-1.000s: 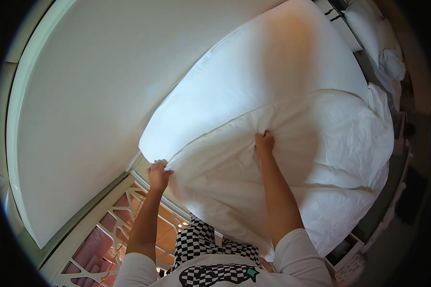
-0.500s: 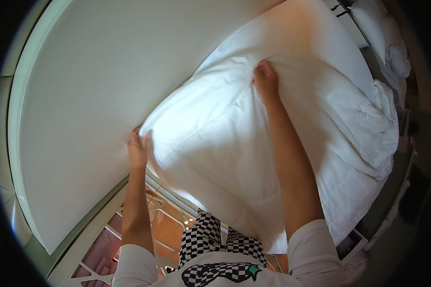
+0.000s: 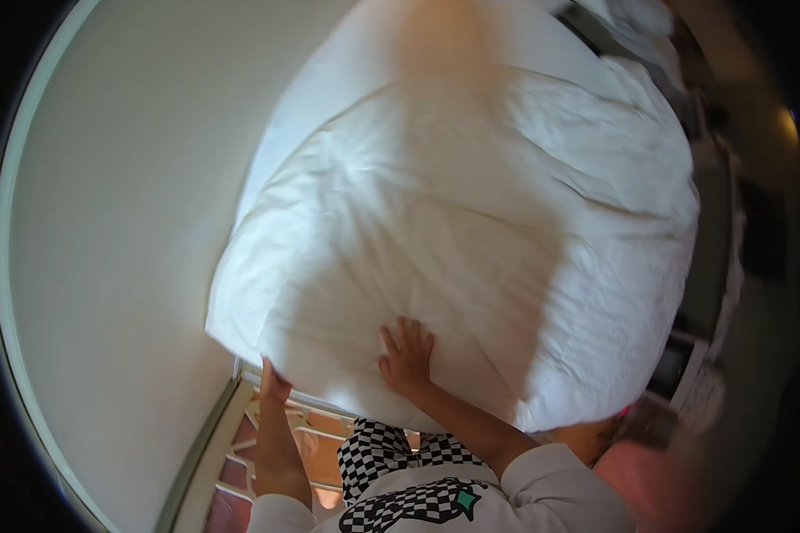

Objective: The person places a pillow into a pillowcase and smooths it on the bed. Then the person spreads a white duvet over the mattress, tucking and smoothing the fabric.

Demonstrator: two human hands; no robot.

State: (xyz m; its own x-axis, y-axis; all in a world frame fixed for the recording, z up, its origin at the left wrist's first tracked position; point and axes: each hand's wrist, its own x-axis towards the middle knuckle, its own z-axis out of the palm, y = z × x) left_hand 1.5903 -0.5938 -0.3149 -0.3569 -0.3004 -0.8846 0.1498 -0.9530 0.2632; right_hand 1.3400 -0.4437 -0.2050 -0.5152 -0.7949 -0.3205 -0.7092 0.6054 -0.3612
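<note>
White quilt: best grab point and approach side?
Probably take the white quilt by its near edge, beside the left hand, coming from the person's side, thumb above and fingers below. That edge ends in a free rim facing the person. The top, where the right hand lies with fingers spread, is broad with shallow creases, so likely harder to pinch.

At the near left edge of the duvet, the left hand is partly hidden. Beyond the duvet, a white sheet is cut off above; off its near right, a pink object is blurred.
</note>
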